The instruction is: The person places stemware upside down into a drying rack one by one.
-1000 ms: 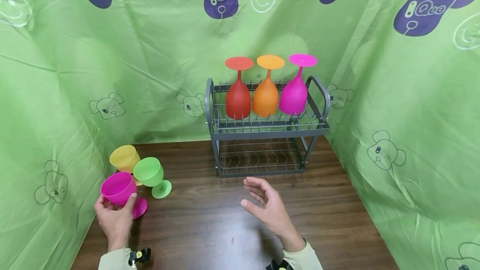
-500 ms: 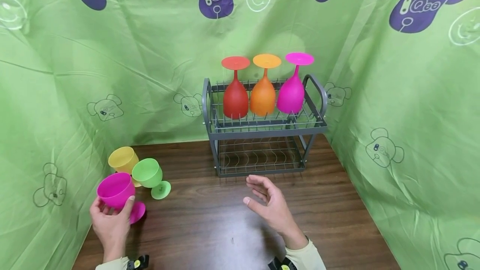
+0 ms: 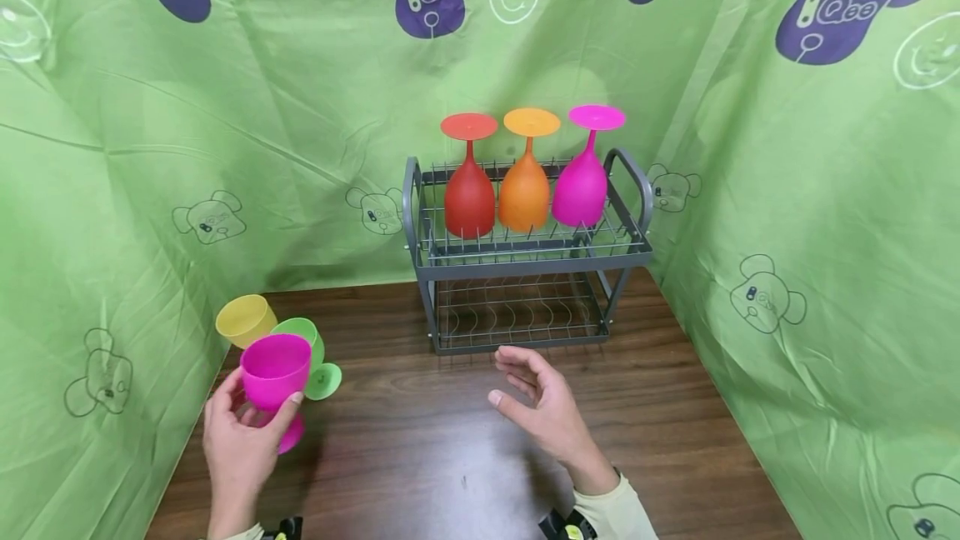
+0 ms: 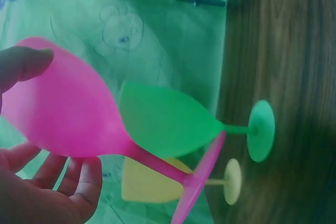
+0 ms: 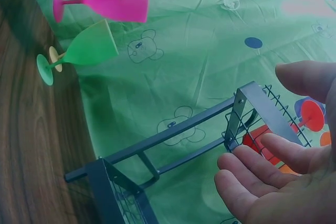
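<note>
My left hand [image 3: 243,436] grips a pink goblet [image 3: 276,373] by its bowl, thumb on one side and fingers on the other. In the left wrist view the goblet's stem and foot [image 4: 197,182] tilt over the other cups, and it looks raised off the table. Behind it stand a green goblet [image 4: 163,119], partly hidden in the head view, and a yellow goblet [image 3: 246,321]. My right hand [image 3: 543,415] hovers in front of the rack with loosely bent fingers and holds nothing.
A grey two-tier dish rack [image 3: 536,265] stands at the back of the wooden table [image 3: 420,440]. On its top tier a red goblet [image 3: 470,202], an orange goblet [image 3: 524,198] and a magenta goblet [image 3: 581,194] sit upside down. Green patterned cloth [image 3: 300,107] surrounds the table.
My left hand has first drawn the pink goblet slightly back, then carried it to the right, in front of the green goblet. The right hand has barely moved.
</note>
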Demonstrator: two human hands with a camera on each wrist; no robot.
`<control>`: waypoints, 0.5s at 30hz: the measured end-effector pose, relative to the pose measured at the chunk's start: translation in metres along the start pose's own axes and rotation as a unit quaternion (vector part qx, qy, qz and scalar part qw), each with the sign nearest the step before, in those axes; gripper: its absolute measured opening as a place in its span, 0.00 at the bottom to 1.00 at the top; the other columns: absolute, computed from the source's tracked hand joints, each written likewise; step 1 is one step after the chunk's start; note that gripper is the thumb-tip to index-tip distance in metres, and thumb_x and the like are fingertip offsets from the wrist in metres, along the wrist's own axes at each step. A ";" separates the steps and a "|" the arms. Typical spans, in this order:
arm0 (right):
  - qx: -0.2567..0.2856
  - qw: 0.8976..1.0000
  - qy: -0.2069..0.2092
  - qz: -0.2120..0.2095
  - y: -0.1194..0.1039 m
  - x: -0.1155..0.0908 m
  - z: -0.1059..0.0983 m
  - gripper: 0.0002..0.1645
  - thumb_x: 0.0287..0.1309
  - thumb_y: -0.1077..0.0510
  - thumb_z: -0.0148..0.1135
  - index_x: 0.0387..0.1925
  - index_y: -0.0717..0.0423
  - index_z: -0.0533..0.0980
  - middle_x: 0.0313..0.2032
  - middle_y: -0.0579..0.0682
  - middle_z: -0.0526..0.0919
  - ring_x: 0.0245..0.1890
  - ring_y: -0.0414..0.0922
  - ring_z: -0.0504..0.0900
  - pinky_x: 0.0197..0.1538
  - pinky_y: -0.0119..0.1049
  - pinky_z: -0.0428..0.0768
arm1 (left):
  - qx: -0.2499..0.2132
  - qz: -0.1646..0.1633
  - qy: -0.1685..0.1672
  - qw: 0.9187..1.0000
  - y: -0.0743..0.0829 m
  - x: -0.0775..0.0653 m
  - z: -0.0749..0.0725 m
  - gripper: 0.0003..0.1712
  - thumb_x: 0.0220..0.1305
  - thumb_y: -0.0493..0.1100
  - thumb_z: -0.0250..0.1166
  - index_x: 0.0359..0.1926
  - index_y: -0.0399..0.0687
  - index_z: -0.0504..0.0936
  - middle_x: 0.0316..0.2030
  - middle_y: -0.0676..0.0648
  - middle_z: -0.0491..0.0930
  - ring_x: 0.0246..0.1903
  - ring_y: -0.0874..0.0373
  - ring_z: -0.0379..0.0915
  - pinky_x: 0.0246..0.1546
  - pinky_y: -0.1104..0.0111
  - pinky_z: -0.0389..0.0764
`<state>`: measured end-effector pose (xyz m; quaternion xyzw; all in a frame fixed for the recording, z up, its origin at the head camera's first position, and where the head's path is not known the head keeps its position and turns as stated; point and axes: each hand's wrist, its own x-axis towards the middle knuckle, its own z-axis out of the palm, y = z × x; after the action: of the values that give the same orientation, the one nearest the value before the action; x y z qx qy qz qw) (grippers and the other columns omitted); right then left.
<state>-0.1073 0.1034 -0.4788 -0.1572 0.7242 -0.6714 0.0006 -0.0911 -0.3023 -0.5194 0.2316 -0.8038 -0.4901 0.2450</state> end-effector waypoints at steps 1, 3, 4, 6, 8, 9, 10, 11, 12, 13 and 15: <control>-0.004 1.000 0.000 -0.003 0.000 0.000 0.000 0.35 0.63 0.62 0.73 0.69 0.59 0.72 0.67 0.55 0.79 0.69 0.61 0.77 0.72 0.43 0.78 | 0.010 0.013 -0.010 1.000 0.003 -0.002 0.002 0.52 0.49 0.41 0.86 0.75 0.57 0.72 0.56 0.62 0.68 0.47 0.74 0.72 0.48 0.92 0.75; -0.015 1.000 0.000 -0.008 -0.001 0.000 -0.001 0.35 0.63 0.61 0.74 0.69 0.61 0.72 0.67 0.54 0.80 0.68 0.57 0.78 0.72 0.45 0.78 | 0.026 0.039 -0.028 0.999 0.009 -0.007 0.005 0.53 0.48 0.41 0.87 0.75 0.57 0.73 0.56 0.58 0.70 0.47 0.76 0.71 0.48 0.92 0.74; -0.020 1.000 -0.001 -0.010 -0.002 0.001 -0.001 0.35 0.63 0.61 0.74 0.69 0.62 0.72 0.67 0.54 0.80 0.68 0.55 0.79 0.72 0.46 0.78 | 0.034 0.053 -0.034 0.997 0.012 -0.009 0.007 0.53 0.47 0.40 0.87 0.75 0.55 0.73 0.57 0.55 0.71 0.48 0.76 0.71 0.48 0.92 0.73; -0.031 0.999 -0.003 -0.016 -0.003 0.001 -0.001 0.36 0.63 0.60 0.74 0.69 0.62 0.72 0.67 0.53 0.80 0.68 0.50 0.79 0.72 0.48 0.78 | 0.044 0.076 -0.046 0.995 0.017 -0.014 0.011 0.53 0.46 0.40 0.87 0.75 0.54 0.74 0.58 0.51 0.73 0.49 0.76 0.70 0.48 0.92 0.72; -0.038 0.999 -0.003 -0.023 -0.004 0.002 -0.002 0.35 0.63 0.60 0.74 0.69 0.63 0.72 0.67 0.53 0.80 0.67 0.49 0.79 0.72 0.49 0.78 | 0.056 0.095 -0.059 0.992 0.023 -0.018 0.014 0.53 0.46 0.39 0.87 0.75 0.53 0.74 0.58 0.48 0.74 0.50 0.76 0.68 0.47 0.92 0.72; -0.040 0.999 -0.003 -0.024 -0.004 0.002 -0.003 0.35 0.63 0.60 0.74 0.69 0.62 0.72 0.67 0.52 0.80 0.67 0.49 0.79 0.72 0.48 0.78 | 0.060 0.105 -0.066 0.990 0.026 -0.020 0.016 0.54 0.45 0.39 0.87 0.74 0.52 0.74 0.58 0.46 0.74 0.50 0.75 0.68 0.47 0.92 0.71; -0.043 0.999 -0.003 -0.027 -0.005 0.002 -0.003 0.35 0.63 0.60 0.74 0.69 0.61 0.72 0.67 0.52 0.80 0.67 0.50 0.79 0.72 0.48 0.78 | 0.065 0.116 -0.075 0.988 0.029 -0.021 0.018 0.54 0.45 0.39 0.87 0.75 0.52 0.74 0.58 0.46 0.75 0.51 0.73 0.68 0.47 0.92 0.71; -0.046 0.999 -0.003 -0.029 -0.005 0.002 -0.004 0.35 0.63 0.60 0.74 0.69 0.61 0.72 0.67 0.52 0.80 0.67 0.50 0.79 0.72 0.47 0.79 | 0.067 0.125 -0.083 0.986 0.032 -0.023 0.019 0.54 0.45 0.39 0.88 0.74 0.51 0.74 0.58 0.45 0.75 0.51 0.71 0.69 0.48 0.91 0.72; -0.049 0.998 -0.003 -0.030 -0.006 0.002 -0.004 0.34 0.64 0.60 0.74 0.69 0.60 0.73 0.67 0.52 0.79 0.67 0.50 0.79 0.72 0.47 0.79 | 0.067 0.135 -0.092 0.984 0.035 -0.025 0.021 0.54 0.44 0.39 0.88 0.74 0.51 0.74 0.58 0.45 0.75 0.52 0.68 0.71 0.47 0.91 0.72; -0.052 0.998 -0.004 -0.031 -0.006 0.003 -0.004 0.34 0.64 0.59 0.74 0.69 0.59 0.73 0.67 0.51 0.79 0.67 0.50 0.79 0.72 0.46 0.79 | 0.070 0.145 -0.101 0.982 0.038 -0.027 0.022 0.54 0.44 0.38 0.88 0.74 0.50 0.74 0.58 0.45 0.75 0.52 0.65 0.72 0.47 0.91 0.73; -0.058 0.998 -0.008 -0.031 -0.007 0.003 -0.005 0.34 0.64 0.59 0.74 0.69 0.57 0.73 0.67 0.51 0.79 0.67 0.51 0.79 0.71 0.46 0.79 | 0.076 0.167 -0.121 0.976 0.044 -0.031 0.025 0.54 0.43 0.38 0.88 0.73 0.49 0.75 0.58 0.44 0.76 0.52 0.57 0.76 0.46 0.90 0.74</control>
<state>-0.1092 0.1073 -0.4705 -0.1845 0.7564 -0.6271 -0.0238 -0.0884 -0.2484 -0.4950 0.0516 -0.8897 -0.4041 0.2061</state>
